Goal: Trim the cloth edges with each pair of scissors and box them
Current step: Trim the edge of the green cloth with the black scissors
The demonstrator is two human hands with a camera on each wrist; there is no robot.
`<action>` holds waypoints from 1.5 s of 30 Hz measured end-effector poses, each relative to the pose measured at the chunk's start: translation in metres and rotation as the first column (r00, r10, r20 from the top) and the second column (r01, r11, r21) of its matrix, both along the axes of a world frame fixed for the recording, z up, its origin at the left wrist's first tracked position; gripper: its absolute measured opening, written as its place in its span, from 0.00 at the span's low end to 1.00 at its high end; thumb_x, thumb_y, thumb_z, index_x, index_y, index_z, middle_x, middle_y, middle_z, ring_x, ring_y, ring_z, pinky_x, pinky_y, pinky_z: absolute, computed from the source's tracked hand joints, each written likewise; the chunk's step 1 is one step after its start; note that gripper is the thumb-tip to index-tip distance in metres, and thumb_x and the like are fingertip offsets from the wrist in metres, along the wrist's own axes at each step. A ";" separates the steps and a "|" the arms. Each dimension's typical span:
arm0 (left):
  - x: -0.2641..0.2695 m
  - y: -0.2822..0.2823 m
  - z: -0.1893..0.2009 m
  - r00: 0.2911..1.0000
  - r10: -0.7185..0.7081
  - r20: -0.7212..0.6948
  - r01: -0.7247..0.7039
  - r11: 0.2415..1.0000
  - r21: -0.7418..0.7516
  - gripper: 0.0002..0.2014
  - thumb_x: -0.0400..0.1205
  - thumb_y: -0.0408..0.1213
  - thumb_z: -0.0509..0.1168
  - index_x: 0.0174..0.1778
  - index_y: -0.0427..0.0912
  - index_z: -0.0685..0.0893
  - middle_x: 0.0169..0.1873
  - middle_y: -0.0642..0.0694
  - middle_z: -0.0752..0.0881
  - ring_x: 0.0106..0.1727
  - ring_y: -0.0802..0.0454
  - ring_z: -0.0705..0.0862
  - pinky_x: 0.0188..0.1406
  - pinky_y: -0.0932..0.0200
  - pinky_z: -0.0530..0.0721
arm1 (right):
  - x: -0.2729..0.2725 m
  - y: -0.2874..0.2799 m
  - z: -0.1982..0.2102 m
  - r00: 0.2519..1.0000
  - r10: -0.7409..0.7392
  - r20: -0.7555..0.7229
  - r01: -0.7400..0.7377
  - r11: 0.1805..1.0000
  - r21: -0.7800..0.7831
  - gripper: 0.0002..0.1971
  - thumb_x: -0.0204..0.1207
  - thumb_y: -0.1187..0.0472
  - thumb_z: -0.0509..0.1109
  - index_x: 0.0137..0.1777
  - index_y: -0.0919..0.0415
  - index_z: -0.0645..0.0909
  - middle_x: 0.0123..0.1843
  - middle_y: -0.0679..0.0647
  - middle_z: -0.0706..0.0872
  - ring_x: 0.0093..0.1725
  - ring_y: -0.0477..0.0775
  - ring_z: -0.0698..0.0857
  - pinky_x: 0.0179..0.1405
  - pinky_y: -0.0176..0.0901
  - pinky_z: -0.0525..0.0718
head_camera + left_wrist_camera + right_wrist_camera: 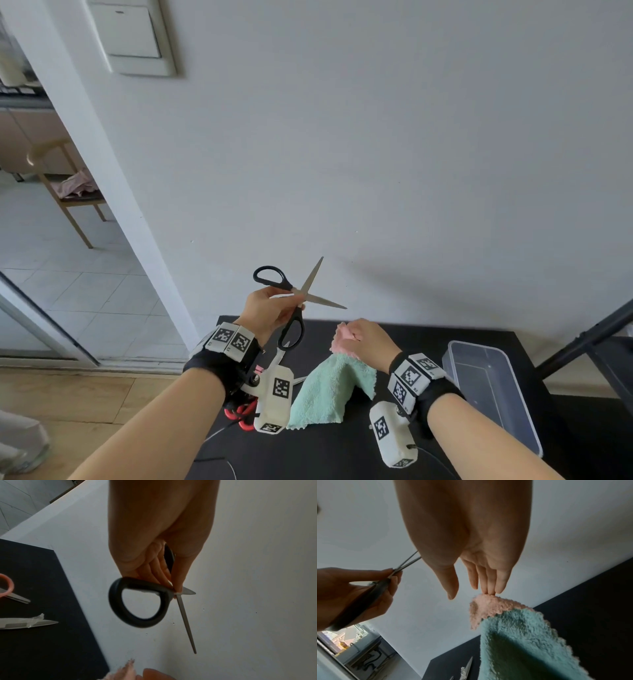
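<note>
My left hand is raised above the table's far left and grips the black-handled scissors near the pivot, thumb and fingers pinching there. The blades stand wide open, pointing up and to the right. In the left wrist view one black ring hangs free below the fingers. To the right, my right hand holds up the pink corner of a teal and pink cloth, which drapes down to the black table. In the right wrist view the fingertips meet the cloth at its top, with the thumb apart.
A clear plastic box stands empty at the table's right. Red-handled scissors lie under my left wrist, and a taped silver pair lies beside them. A grey wall is close behind the table. A dark stand leg slants at far right.
</note>
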State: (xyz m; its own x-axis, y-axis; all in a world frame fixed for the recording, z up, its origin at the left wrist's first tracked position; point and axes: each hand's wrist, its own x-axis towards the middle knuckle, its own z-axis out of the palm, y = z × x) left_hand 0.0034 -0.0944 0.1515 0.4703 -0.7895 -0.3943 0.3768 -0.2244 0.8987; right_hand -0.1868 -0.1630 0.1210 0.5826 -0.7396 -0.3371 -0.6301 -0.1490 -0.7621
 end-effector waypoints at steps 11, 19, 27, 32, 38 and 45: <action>-0.011 -0.006 0.017 0.996 -0.087 0.035 0.089 0.993 -0.071 0.02 0.74 0.24 0.72 0.38 0.30 0.85 0.35 0.36 0.86 0.41 0.44 0.83 0.50 0.54 0.82 | 0.022 0.013 0.026 0.853 -0.245 0.462 0.102 0.945 0.312 0.05 0.77 0.62 0.72 0.48 0.62 0.86 0.45 0.62 0.90 0.45 0.56 0.90 0.56 0.49 0.88; -0.020 0.003 0.023 0.989 -0.138 -0.051 0.134 0.988 -0.081 0.06 0.76 0.31 0.72 0.45 0.32 0.85 0.39 0.35 0.88 0.39 0.45 0.88 0.38 0.60 0.86 | 0.020 0.022 0.030 0.842 -0.225 0.490 0.057 0.941 0.333 0.06 0.73 0.70 0.74 0.49 0.72 0.86 0.36 0.59 0.89 0.37 0.51 0.89 0.42 0.38 0.87; -0.006 0.008 0.029 0.985 -0.033 -0.172 0.028 0.999 -0.032 0.23 0.81 0.55 0.62 0.44 0.35 0.86 0.47 0.36 0.91 0.48 0.40 0.90 0.58 0.49 0.82 | 0.006 0.025 0.033 0.875 -0.197 0.442 0.037 0.938 0.345 0.10 0.72 0.70 0.75 0.51 0.74 0.86 0.38 0.60 0.90 0.38 0.51 0.90 0.45 0.40 0.89; -0.008 0.013 0.030 0.980 -0.038 -0.198 0.024 0.997 -0.074 0.14 0.84 0.41 0.60 0.46 0.33 0.85 0.45 0.35 0.91 0.43 0.40 0.91 0.46 0.53 0.84 | 0.000 0.028 0.038 0.853 -0.234 0.467 0.081 0.943 0.324 0.08 0.73 0.70 0.74 0.50 0.71 0.87 0.40 0.61 0.90 0.40 0.51 0.90 0.44 0.37 0.88; -0.010 0.022 0.025 0.963 -0.201 -0.178 0.179 0.975 -0.133 0.12 0.85 0.32 0.60 0.54 0.29 0.84 0.48 0.35 0.89 0.47 0.41 0.90 0.52 0.54 0.86 | -0.009 0.028 0.042 0.832 -0.292 0.472 0.148 0.936 0.319 0.06 0.73 0.66 0.75 0.49 0.68 0.88 0.41 0.60 0.91 0.42 0.51 0.90 0.47 0.38 0.88; -0.009 0.032 0.024 0.941 -0.320 -0.108 0.313 0.946 -0.080 0.12 0.84 0.28 0.60 0.60 0.27 0.83 0.51 0.35 0.89 0.43 0.48 0.90 0.40 0.59 0.89 | -0.009 0.032 0.043 0.790 -0.351 0.503 0.188 0.919 0.346 0.07 0.72 0.70 0.75 0.48 0.71 0.88 0.40 0.62 0.90 0.38 0.50 0.90 0.40 0.35 0.87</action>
State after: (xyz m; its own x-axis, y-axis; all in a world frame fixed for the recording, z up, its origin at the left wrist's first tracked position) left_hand -0.0054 -0.0623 0.1750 0.1453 -0.9142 -0.3783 0.3993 -0.2956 0.8679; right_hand -0.1960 -0.1311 0.1637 0.5175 -0.8241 -0.2302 -0.0810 0.2206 -0.9720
